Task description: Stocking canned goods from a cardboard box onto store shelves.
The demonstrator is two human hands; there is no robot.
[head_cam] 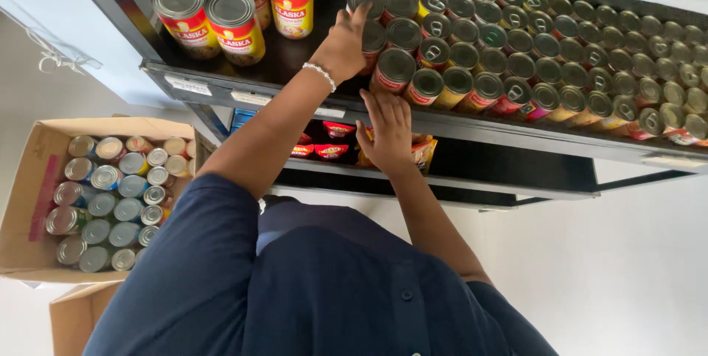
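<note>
Left hand (344,42) grips a shelf can (371,35); box (29,171) holds cans (110,201).

Dark navy short-sleeved buttoned shirt (324,289), white beaded bracelet (321,74) on left wrist

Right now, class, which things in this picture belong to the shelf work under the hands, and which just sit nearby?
In the work:
left hand on the small cans
right hand at the shelf edge
rows of small cans on that shelf

Nearby only:
tall red-labelled cans
cardboard box of cans on the floor
red packets on the lower shelf
</note>
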